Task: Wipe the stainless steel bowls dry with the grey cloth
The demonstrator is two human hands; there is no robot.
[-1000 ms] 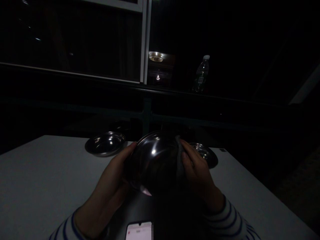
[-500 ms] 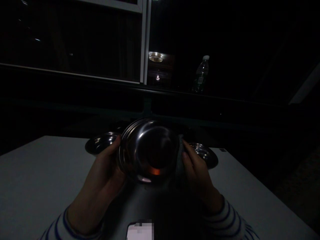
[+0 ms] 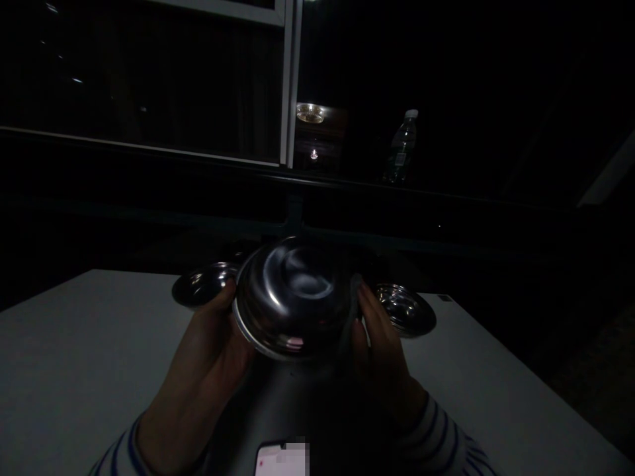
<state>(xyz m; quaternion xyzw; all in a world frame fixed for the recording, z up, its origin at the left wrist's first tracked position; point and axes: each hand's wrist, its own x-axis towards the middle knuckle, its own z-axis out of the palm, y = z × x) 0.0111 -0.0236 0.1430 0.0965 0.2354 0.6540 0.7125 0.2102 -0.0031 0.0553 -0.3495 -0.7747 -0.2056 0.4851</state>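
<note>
I hold a shiny steel bowl [image 3: 296,297] above the pale table [image 3: 74,344], tilted so its underside faces me. My left hand [image 3: 208,350] grips its left rim. My right hand [image 3: 380,337] presses a dark grey cloth [image 3: 353,297] against the bowl's right side. Both sleeves are white with blue stripes. The scene is very dark.
A second steel bowl [image 3: 201,285] lies on the table behind my left hand, and a third [image 3: 407,309] behind my right. A lit phone [image 3: 278,459] lies at the near edge. A plastic water bottle [image 3: 401,149] stands on a dark ledge beyond.
The bowl has been turned in my hands: first it showed its side, then its inside, now its underside. My left hand shifted along the rim; the right kept the cloth on it.
</note>
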